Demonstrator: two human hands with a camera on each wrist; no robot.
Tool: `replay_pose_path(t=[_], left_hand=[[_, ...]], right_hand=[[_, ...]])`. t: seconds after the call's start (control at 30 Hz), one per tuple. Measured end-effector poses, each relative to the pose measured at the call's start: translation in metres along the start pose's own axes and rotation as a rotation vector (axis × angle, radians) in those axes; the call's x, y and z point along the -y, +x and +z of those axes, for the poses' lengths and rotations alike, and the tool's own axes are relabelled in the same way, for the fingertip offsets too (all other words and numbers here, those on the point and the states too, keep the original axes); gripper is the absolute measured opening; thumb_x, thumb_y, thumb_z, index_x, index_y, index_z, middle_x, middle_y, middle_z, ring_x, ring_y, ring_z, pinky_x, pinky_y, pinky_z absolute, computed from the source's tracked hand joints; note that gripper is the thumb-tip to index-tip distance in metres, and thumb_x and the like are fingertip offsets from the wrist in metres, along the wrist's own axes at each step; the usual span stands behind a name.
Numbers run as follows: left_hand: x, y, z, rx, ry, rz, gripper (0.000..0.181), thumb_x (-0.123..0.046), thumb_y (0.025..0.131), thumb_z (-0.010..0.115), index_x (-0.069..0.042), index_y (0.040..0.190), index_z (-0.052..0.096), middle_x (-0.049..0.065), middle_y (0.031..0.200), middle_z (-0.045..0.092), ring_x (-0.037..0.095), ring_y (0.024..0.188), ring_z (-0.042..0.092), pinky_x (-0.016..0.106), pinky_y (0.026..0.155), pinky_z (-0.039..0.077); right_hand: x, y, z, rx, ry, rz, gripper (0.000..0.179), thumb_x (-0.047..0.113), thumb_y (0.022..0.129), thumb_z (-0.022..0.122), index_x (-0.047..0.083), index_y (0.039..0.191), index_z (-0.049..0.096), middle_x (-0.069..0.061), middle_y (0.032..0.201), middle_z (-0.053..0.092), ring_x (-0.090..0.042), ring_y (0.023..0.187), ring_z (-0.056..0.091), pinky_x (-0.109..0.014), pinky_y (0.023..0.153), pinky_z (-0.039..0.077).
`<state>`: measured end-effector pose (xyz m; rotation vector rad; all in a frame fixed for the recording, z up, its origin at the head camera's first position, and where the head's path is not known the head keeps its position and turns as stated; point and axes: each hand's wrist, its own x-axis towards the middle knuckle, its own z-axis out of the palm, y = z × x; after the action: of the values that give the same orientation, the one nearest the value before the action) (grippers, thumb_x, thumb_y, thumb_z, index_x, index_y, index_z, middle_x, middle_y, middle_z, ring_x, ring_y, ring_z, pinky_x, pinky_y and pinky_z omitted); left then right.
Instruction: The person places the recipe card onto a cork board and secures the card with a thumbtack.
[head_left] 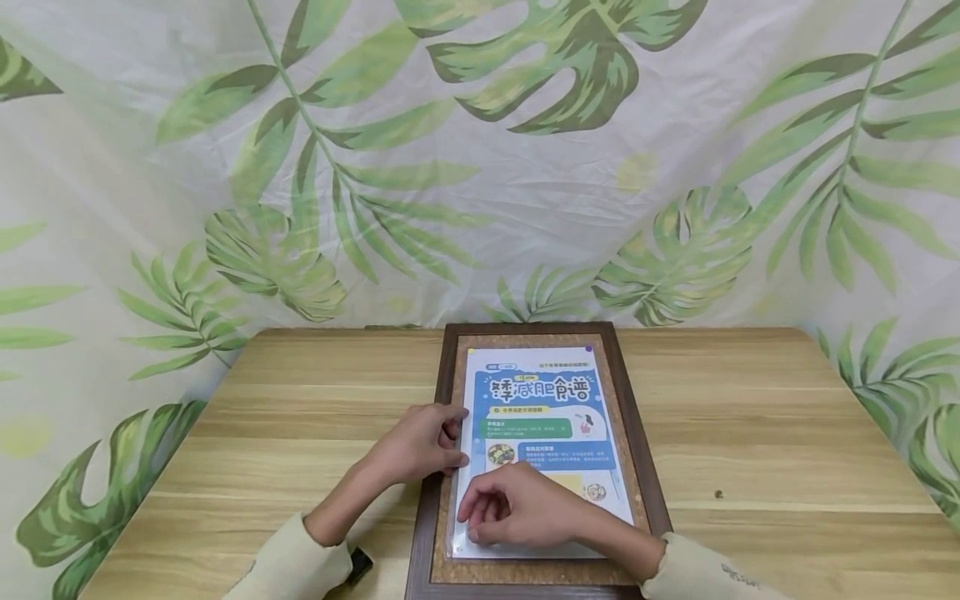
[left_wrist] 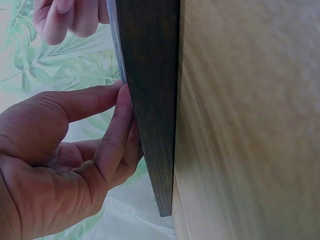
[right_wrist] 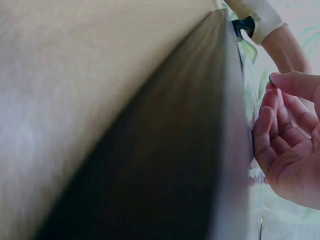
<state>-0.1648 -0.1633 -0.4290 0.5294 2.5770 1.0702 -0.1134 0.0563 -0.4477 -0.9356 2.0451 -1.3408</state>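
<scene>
Glossy poster printed in blue, white, green and yellow lies flat on a cork board, set around the middle of the table between its left and right edges. Speckled brown cork shows as a border around the sheet, and a flat, dark brown frame with visible wood grain encloses it. The far end of the board meets the table's back edge; its near end runs out of view. A small yellow pin sits at the poster's far left corner and a round purple pin at its far right corner.

At the poster's left edge the left hand touches the sheet, forefinger and thumb spread apart along that edge, the other fingers bent beneath. Over the poster's near left part is the right hand, its thumb and forefinger pinching a small dark disc, the remaining fingers curved; whether this hand rests on the sheet is unclear.

Pale grain streaks the table, whose back corners are rounded. Cream sleeves cover both forearms. Behind the back edge hangs a creased, pale fabric patterned with green leaves.
</scene>
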Motion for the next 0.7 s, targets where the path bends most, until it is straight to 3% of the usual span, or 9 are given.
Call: replay_pose_path(t=[0.3,0.7], left_hand=[[-0.001,-0.001,0.0,-0.003,0.008,0.009,0.06,0.005,0.086,0.084,0.015,0.139,0.06,0.005,0.086,0.067,0.007,0.065,0.07,0.02,0.059,0.055],[0.001,0.001,0.0,-0.003,0.027,0.026,0.061,0.005,0.085,0.084,0.016,0.14,0.06,0.006,0.089,0.068,0.006,0.067,0.071,0.02,0.06,0.054]], right_hand=[[0.005,0.006,0.012,-0.019,-0.205,-0.059,0.013,0.002,0.092,0.076,0.014,0.097,0.079,0.017,0.078,0.069,0.012,0.06,0.051,-0.011,0.058,0.048],[0.01,0.011,0.02,-0.039,-0.432,-0.029,0.015,0.013,0.087,0.08,0.027,0.093,0.079,0.027,0.076,0.067,0.014,0.061,0.051,-0.01,0.058,0.045]])
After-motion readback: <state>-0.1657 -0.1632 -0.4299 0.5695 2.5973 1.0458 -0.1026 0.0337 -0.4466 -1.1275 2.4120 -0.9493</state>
